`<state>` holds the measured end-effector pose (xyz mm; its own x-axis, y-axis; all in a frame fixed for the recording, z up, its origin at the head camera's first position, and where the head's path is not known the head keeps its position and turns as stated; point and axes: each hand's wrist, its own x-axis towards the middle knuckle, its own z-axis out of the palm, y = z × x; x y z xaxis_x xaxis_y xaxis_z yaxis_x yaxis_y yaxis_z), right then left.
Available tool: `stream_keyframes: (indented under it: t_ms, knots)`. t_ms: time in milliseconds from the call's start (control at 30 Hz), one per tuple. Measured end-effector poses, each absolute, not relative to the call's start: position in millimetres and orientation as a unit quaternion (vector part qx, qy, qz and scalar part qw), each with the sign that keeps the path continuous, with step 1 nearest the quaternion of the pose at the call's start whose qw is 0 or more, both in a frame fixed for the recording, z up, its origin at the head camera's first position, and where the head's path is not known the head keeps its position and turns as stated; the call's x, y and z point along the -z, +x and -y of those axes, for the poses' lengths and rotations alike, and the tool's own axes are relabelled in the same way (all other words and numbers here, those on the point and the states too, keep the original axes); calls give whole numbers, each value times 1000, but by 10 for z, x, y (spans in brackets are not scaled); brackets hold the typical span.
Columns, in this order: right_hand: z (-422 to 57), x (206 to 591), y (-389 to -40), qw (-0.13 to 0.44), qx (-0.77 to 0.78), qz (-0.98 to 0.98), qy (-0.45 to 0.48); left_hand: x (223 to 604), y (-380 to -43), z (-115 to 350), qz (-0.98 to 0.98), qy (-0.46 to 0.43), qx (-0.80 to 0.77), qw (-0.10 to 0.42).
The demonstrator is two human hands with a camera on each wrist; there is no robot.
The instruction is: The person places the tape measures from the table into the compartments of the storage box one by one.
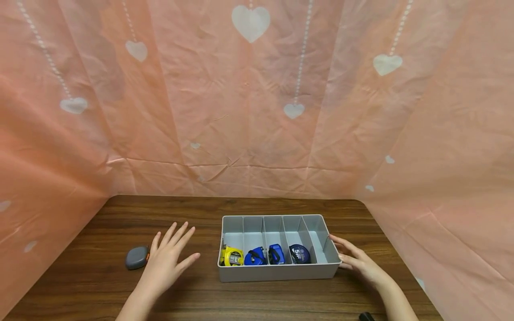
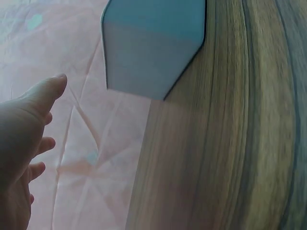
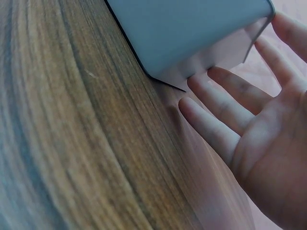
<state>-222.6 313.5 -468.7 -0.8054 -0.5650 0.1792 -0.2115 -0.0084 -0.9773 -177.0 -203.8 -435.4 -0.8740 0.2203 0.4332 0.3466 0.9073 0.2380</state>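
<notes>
A light grey divided tray [image 1: 277,273] sits on the table, split into several compartments. From left to right it holds a yellow tape measure [image 1: 233,257], two blue tape measures [image 1: 254,257] and a round navy tape measure [image 1: 299,254] marked 5m, each in its own compartment. My right hand [image 1: 359,263] touches the tray's right end, its fingers extended against the end wall [image 3: 211,52] in the right wrist view. To the left of the tray, apart from it, my left hand [image 1: 165,263] is held over the table with fingers spread, holding nothing.
A rounded dark grey object [image 1: 137,257] with a bit of orange lies just left of my left hand. Part of a black object [image 1: 366,316] shows at the bottom edge near my right forearm. Pink curtain [image 1: 249,111] encloses the wooden table [image 1: 192,207] at the back and sides.
</notes>
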Motion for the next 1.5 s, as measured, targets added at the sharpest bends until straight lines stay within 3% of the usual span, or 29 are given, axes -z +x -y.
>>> stream_keyframes:
  t_ms: [733,1500]
  knots:
    - [-3120,4666,-2234,141,651,-689,-286,4478,-1761,2499,955,-107,156,230]
    - [-3134,4664,-2225,141,650,-693,-278,4589,-1762,2871,966,-57,163,192]
